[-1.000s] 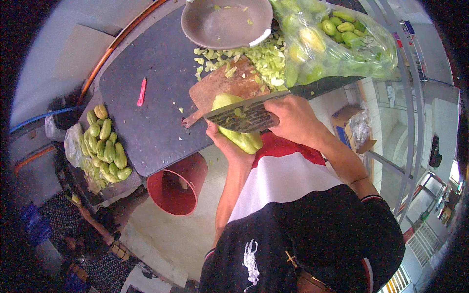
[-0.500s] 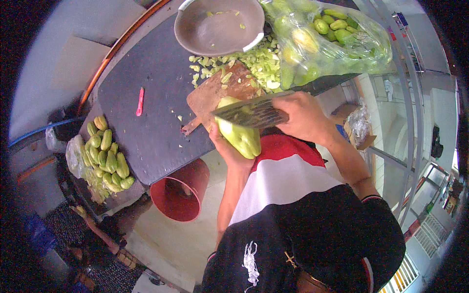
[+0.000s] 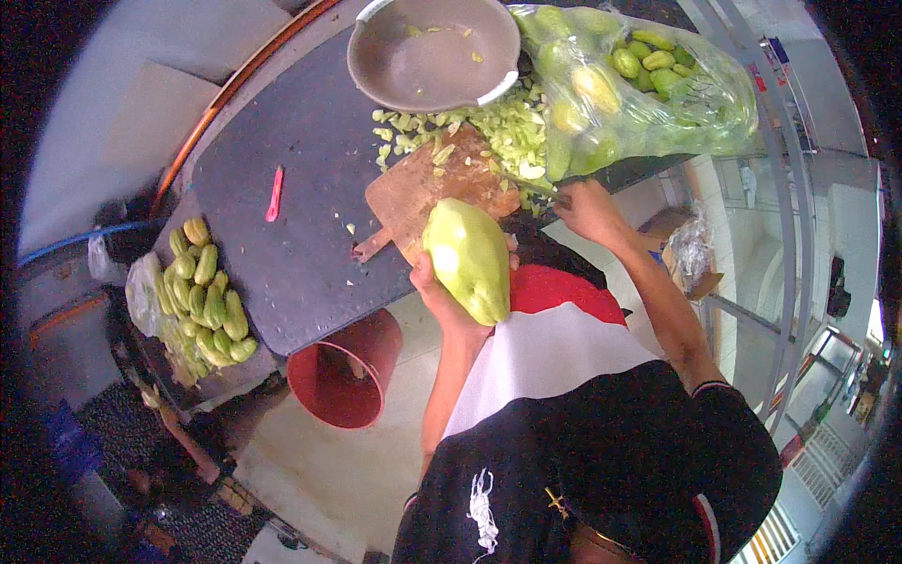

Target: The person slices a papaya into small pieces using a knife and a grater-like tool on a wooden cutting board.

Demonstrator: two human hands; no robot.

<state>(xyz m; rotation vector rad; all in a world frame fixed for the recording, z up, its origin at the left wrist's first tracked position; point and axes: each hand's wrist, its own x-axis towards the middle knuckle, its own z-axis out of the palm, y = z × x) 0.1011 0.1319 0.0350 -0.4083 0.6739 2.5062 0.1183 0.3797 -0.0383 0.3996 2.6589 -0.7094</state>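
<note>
My left hand (image 3: 440, 289) is wrapped round a pale green papaya (image 3: 467, 258), cupping it from below and the side. It is held up in front of my body, over the near edge of a wooden cutting board (image 3: 413, 195). My right hand (image 3: 587, 209), to its right, grips the handle of a broad-bladed knife (image 3: 528, 184). The blade is turned nearly edge-on and points left over the chopped pieces, apart from the papaya. Chopped pale green pieces (image 3: 512, 132) lie heaped behind and beside the board, with a few scraps on it.
A grey basin (image 3: 434, 66) with scraps stands behind the heap. Beside it lies a clear bag of green fruit (image 3: 648, 103). A pink-handled tool (image 3: 274, 195) rests on the dark table (image 3: 310, 122). Small cucumbers (image 3: 209, 301) are piled left; a red bucket (image 3: 338, 381) stands below.
My right hand has drawn the knife away from the papaya, back and to the right, turning the blade edge-on. The papaya has turned more upright and come slightly nearer in my left hand.
</note>
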